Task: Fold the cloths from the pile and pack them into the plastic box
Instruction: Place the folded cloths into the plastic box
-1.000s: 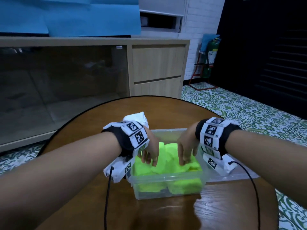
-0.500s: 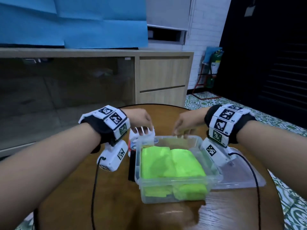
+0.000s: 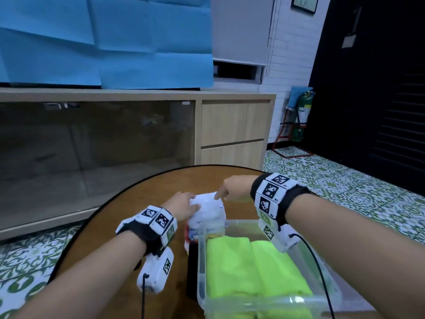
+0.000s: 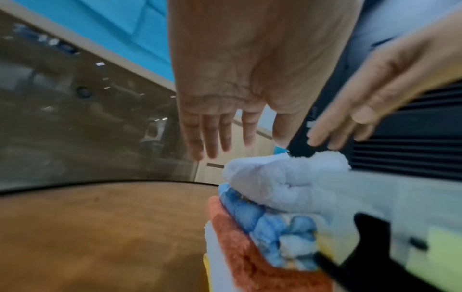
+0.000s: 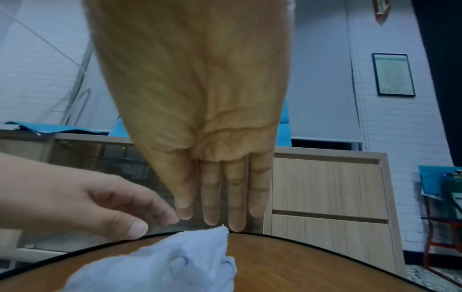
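Crowding the pile [image 3: 207, 215]: plastic box [image 3: 326, 295], straight fingers [image 4: 212, 136] of both hands holding nothing

1. Both forearms were bare, with no sleeves in sight.
2. The left wrist [image 3: 150, 229] wore a black band ringed with white square tiles, each printed with a black-and-white square code.
3. Under it hung a white, rounded camera box [image 3: 155, 271] with one more code tile, and a thin black cable ran from its lower end.
4. The right wrist [image 3: 274, 195] carried the same black band and coded tiles.
5. Its white camera box [image 3: 277, 236] also trailed a black cable [image 3: 318, 268].
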Demonstrator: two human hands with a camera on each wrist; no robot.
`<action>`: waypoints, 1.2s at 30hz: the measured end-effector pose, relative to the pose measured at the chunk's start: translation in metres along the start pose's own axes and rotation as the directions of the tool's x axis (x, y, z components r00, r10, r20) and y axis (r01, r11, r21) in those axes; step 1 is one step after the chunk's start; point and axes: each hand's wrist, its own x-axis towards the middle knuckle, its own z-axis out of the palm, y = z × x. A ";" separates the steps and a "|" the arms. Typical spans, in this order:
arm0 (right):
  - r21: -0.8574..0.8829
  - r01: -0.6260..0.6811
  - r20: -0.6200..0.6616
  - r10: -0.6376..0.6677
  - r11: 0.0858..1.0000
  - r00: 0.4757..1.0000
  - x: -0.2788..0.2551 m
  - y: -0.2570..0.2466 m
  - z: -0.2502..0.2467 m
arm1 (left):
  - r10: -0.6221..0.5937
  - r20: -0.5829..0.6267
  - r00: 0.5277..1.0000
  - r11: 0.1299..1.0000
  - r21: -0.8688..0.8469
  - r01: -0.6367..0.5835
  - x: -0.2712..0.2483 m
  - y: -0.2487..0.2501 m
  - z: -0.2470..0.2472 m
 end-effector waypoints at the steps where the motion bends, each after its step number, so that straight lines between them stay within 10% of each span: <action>1: 0.005 0.007 -0.010 -0.007 1.000 1.000 0.005 0.003 -0.001 | 0.048 -0.018 0.999 0.998 0.040 -0.048 0.004 0.000 0.002; 6: 0.093 -0.014 -0.069 0.021 0.996 0.997 0.030 0.012 0.005 | -0.017 0.065 0.998 0.998 0.054 0.014 0.028 0.006 0.009; 12: 0.015 -0.052 0.238 0.047 0.999 0.970 0.054 0.003 0.024 | -0.160 0.142 0.977 0.987 0.022 0.158 0.042 0.006 0.022; 19: 0.058 -0.054 0.284 0.035 0.997 0.958 0.055 0.008 0.023 | -0.227 0.191 0.955 0.940 -0.213 0.266 0.044 -0.004 0.028; 25: 0.136 -0.072 0.223 0.040 0.988 0.974 0.053 0.008 0.028 | -0.208 0.285 0.936 0.826 -0.461 0.324 0.042 -0.009 0.031; 36: 0.236 -0.058 -0.270 0.123 0.970 0.955 0.020 0.017 0.009 | -0.190 -0.102 0.977 0.571 -0.821 0.026 0.025 0.038 -0.005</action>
